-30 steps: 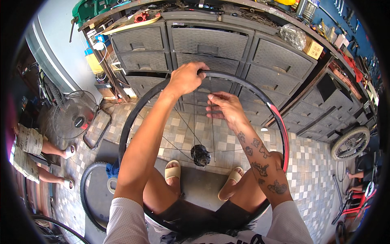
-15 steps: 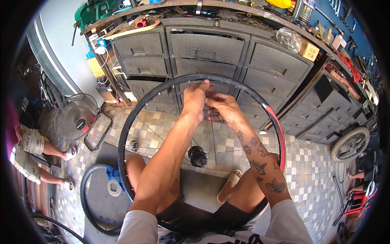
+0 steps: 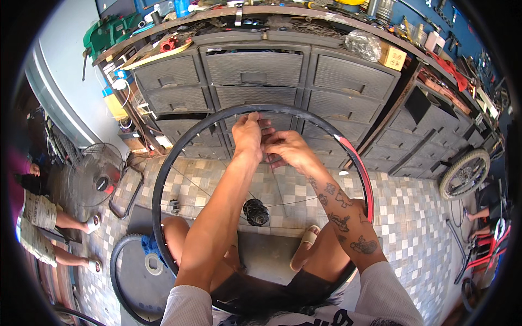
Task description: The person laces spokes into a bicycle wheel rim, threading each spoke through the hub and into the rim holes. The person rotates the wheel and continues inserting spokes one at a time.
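A black bicycle rim with a red section on its right side stands around my forearms, its lower part over my lap. A black hub hangs in its middle, with a few thin spokes running to the rim. My left hand is at the inner side of the rim's top, its fingers curled; what they pinch is hidden. Just right of it, my right hand pinches a thin spoke, which slants down and ends beside the hub, apart from it.
Grey drawers stand ahead under a cluttered workbench. At left are a fan and another person's legs. A tyre with a blue cloth lies by my left leg. A wheel leans at right.
The view has shifted, so the bench and drawers appear farther left. Both hands stay close together near the rim's top. The spoke's lower end has swung slightly in my right hand.
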A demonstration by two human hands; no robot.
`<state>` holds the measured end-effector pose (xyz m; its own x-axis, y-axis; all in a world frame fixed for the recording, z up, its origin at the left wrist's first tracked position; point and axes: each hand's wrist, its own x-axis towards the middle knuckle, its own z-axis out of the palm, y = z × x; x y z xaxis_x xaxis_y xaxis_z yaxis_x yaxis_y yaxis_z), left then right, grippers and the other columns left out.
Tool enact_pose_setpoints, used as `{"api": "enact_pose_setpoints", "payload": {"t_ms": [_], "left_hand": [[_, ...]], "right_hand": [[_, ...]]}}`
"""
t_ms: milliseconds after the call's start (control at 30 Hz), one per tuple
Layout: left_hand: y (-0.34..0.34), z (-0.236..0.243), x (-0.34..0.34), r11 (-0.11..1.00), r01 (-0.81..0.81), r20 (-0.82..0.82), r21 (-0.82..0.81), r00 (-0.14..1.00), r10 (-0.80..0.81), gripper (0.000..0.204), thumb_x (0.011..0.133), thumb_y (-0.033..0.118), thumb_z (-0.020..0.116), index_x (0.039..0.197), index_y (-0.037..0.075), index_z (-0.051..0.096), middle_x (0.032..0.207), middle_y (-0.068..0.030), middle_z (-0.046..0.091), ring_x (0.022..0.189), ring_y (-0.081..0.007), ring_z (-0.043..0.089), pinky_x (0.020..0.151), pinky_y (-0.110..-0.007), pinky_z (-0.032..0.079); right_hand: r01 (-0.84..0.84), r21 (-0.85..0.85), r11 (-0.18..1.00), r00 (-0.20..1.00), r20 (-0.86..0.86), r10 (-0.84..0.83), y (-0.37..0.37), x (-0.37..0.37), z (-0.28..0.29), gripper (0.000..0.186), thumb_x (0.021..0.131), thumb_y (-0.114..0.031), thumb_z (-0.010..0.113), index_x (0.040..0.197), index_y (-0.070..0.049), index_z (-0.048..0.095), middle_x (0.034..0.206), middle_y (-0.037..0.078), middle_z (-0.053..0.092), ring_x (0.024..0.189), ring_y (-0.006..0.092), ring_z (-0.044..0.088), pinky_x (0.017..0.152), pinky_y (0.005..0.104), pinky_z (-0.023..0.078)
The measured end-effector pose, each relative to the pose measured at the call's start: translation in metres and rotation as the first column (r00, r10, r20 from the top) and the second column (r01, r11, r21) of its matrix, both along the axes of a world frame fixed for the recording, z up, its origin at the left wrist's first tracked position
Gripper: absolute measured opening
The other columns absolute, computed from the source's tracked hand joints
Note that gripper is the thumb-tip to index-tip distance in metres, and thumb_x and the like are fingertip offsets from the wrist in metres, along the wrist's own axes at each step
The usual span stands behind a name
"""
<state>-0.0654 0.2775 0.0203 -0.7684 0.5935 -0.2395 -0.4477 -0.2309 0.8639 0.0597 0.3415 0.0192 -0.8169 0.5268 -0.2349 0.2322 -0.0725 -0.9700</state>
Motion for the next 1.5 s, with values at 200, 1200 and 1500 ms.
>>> {"api": "enact_pose_setpoints", "payload": {"t_ms": [200,1200,1500], "left_hand": [[-0.005,0.007,-0.002,0.997,0.011,-0.037,-0.081,0.999,-0.014,0.022,0.104,0.022,0.061,0.115,0.003,0.065,0.097,-0.0114,0.072,0.081,-0.026,0.073,0.063,-0.041,0.06],[-0.089,-0.007,0.043,0.945,0.202,-0.408,-0.258,0.864,-0.296,0.033,0.109,0.019,0.063,0.13,-0.006,0.063,0.087,-0.0118,0.072,0.048,-0.0134,0.059,0.037,-0.028,0.042],[-0.082,-0.007,0.037,0.965,0.2,-0.327,-0.169,0.912,-0.246,0.027,0.109,0.018,0.062,0.12,-0.006,0.067,0.084,-0.0091,0.07,0.044,-0.012,0.056,0.035,-0.027,0.038]], "right_hand": [[-0.003,0.012,1.0,0.994,-0.106,0.004,-0.008,-0.002,-0.001,0.026,0.093,-0.013,0.082,0.11,0.003,0.07,0.094,0.008,0.074,0.079,0.0157,0.072,0.065,0.0342,0.065],[0.174,0.754,0.633,0.974,-0.039,-0.221,0.001,0.017,0.018,0.027,0.093,-0.025,0.082,0.112,-0.007,0.076,0.096,0.01,0.08,0.08,0.0295,0.077,0.071,0.0439,0.059],[0.105,0.735,0.67,0.986,-0.163,0.024,0.057,-0.008,0.048,0.042,0.092,0.008,0.07,0.132,-0.005,0.065,0.129,0.015,0.073,0.127,0.0304,0.067,0.11,0.0435,0.053]]}}
